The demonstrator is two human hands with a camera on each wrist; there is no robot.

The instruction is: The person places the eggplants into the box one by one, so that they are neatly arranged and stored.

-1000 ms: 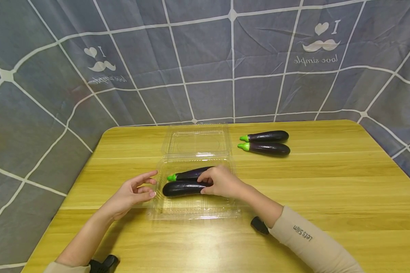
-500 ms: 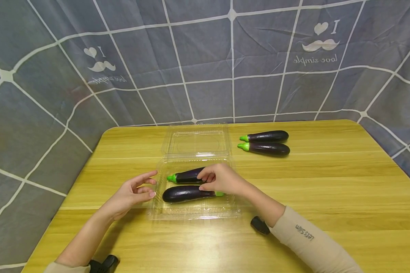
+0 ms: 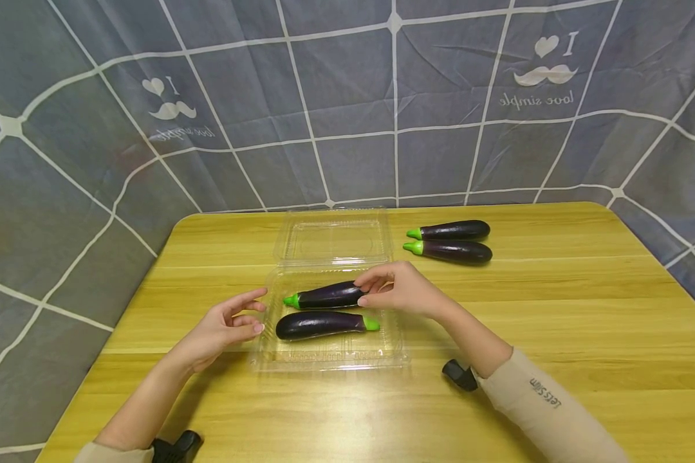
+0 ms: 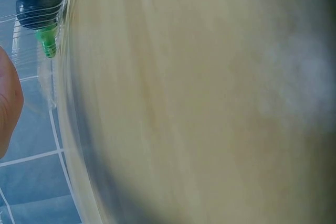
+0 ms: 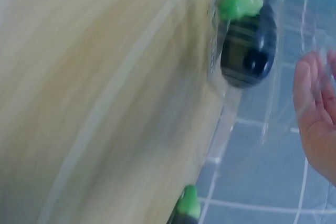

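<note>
Two dark purple eggplants lie in the base of a clear plastic clamshell box [image 3: 330, 367]. The front eggplant [image 3: 318, 325] has its green stem to the right; the rear eggplant [image 3: 327, 296] points its stem left. My right hand [image 3: 407, 290] hovers at the right end of the rear eggplant, fingers loosely bent. In the right wrist view, that hand [image 5: 320, 114] shows apart from an eggplant [image 5: 247, 56]. My left hand [image 3: 222, 329] stays beside the box's left rim with fingers spread and holds nothing. The left wrist view catches only the edge of it.
Two more eggplants, a back one [image 3: 456, 230] and a nearer one [image 3: 454, 252], lie side by side on the wooden table [image 3: 556, 302], right of the box. The box's lid [image 3: 333, 225] lies folded back behind its base. A grey checked curtain [image 3: 347, 96] hangs behind the table.
My right hand has let go of the front eggplant, which now lies slightly nearer the box's front. The hand then moved back and to the right. My left hand has not moved.
</note>
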